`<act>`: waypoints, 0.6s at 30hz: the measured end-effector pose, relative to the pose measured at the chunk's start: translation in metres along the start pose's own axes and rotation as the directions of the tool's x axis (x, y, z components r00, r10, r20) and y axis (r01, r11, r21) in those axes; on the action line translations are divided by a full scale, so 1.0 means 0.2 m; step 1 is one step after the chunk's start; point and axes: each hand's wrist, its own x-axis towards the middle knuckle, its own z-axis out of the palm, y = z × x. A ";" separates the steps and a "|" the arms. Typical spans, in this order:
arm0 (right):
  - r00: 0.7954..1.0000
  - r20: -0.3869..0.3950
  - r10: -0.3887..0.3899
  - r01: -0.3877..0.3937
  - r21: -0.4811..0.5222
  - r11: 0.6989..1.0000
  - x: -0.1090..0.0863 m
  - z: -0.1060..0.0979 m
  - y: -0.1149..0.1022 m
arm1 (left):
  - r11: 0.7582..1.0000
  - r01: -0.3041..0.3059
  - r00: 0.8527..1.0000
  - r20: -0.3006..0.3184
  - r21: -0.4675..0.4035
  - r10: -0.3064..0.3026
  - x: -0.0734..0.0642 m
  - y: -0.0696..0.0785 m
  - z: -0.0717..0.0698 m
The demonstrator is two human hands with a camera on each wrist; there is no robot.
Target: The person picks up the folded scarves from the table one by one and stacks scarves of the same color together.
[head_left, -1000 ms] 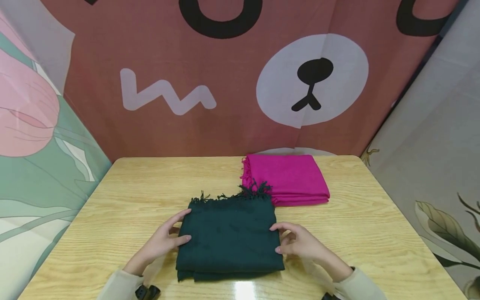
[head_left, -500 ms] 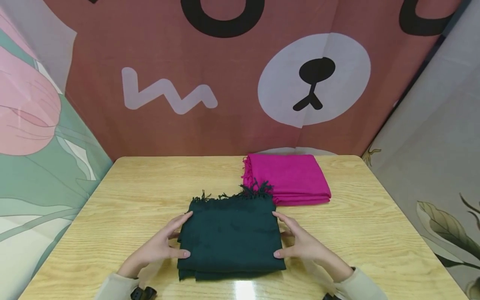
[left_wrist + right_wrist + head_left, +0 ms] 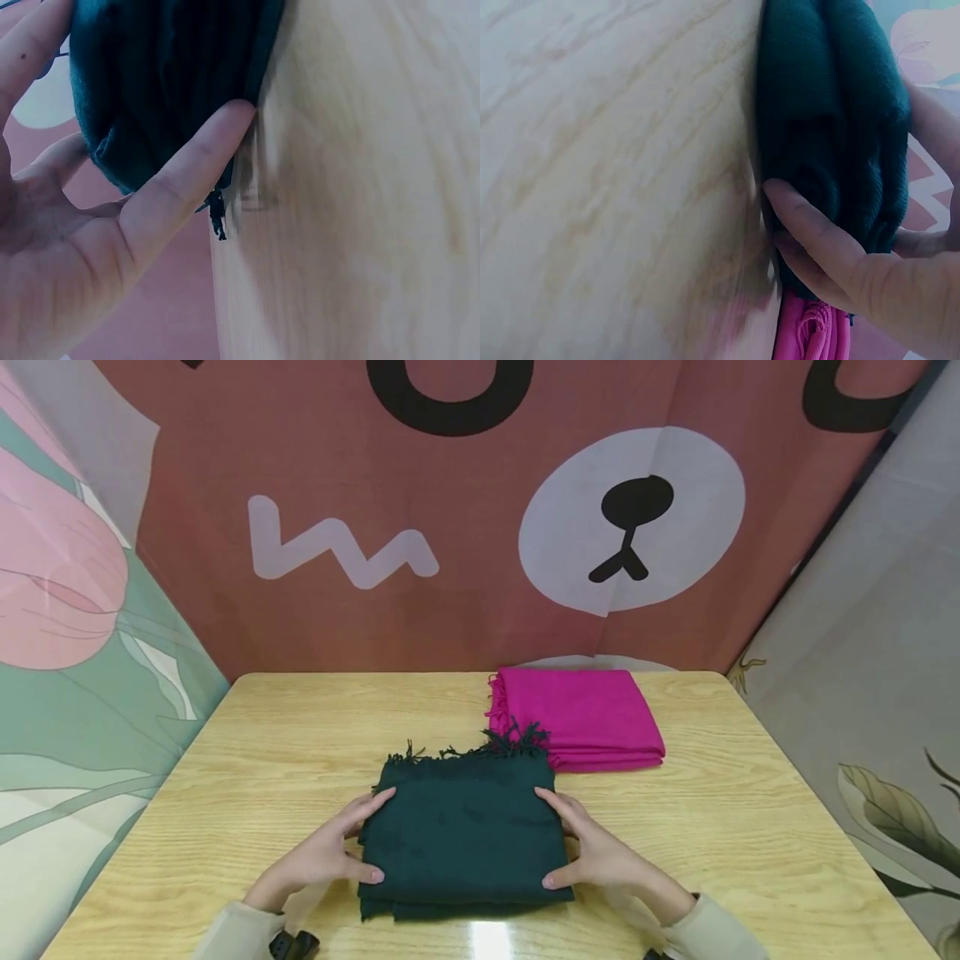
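A folded dark green scarf (image 3: 465,835) with a fringed far edge lies on the table in the head view. My left hand (image 3: 322,852) grips its left side, thumb and index fingertip over the top. On the opposite side, my right hand (image 3: 600,852) holds the right edge in much the same way. The left wrist view has the fingers (image 3: 180,172) against the stacked layers of the scarf (image 3: 165,82), one fingertip down by the tabletop. In the right wrist view, fingertips reach the bottom layer of the scarf (image 3: 832,127) at table level.
A folded magenta scarf (image 3: 585,714), fringed on its left, lies behind and to the right; the green fringe overlaps its near left corner. The wooden table (image 3: 262,760) ends at a reddish-brown printed cloth (image 3: 465,610). Other printed cloths hang at both sides.
Both hands have shifted inward along the green scarf's sides, with thumbs and index fingers farther over its top. The thumbs have slid toward its near edge. The magenta scarf stays put.
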 end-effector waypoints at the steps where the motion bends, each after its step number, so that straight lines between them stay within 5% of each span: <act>1: 1.000 0.000 0.011 -0.011 0.004 1.000 0.00 0.00 0.00 | 1.000 0.006 1.000 -0.002 -0.001 -0.006 0.00 0.00 0.00; 18: 0.996 -0.048 0.077 -0.077 0.002 0.997 0.03 0.03 0.00 | 1.000 0.003 1.000 0.001 -0.008 -0.003 0.00 0.01 0.00</act>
